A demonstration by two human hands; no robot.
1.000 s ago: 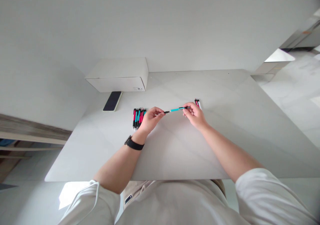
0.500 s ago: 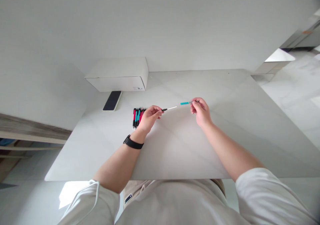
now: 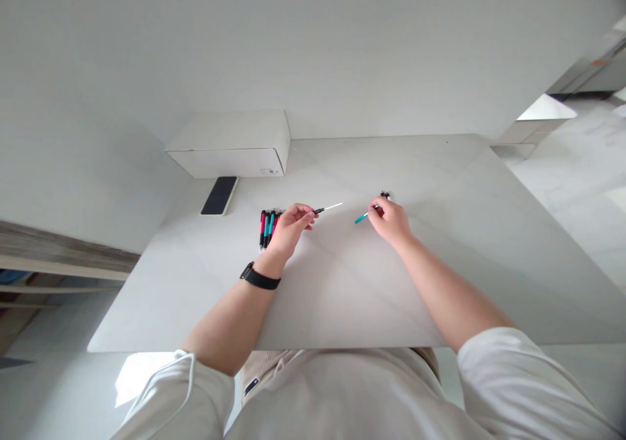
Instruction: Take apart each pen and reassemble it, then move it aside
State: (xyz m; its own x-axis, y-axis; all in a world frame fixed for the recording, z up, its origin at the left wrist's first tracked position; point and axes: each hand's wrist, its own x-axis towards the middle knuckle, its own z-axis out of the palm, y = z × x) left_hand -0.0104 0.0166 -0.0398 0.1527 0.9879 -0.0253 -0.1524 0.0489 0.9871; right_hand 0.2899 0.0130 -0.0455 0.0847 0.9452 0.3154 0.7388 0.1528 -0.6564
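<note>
Between the fingers of my left hand [image 3: 292, 226] is a black pen tip section [image 3: 319, 210] with a thin white refill [image 3: 333, 206] sticking out to the right. My right hand [image 3: 390, 220] pinches a teal pen barrel [image 3: 361, 218], which slants down to the left. The barrel's upper end is partly covered by my fingers, and a small dark and white part shows just beyond them. The refill and the barrel are apart. Beside my left hand, several red, teal and black pens [image 3: 267, 230] lie in a row, partly hidden by that hand.
A white box [image 3: 225, 163] stands at the back left of the marble-patterned white table [image 3: 342, 296], against the wall. A phone [image 3: 220, 195] lies in front of the box. My left wrist wears a black watch [image 3: 261, 277].
My right hand has tilted the teal barrel, so its free end now points down to the left and sits lower. My left hand has barely moved; the refill angles up slightly more.
</note>
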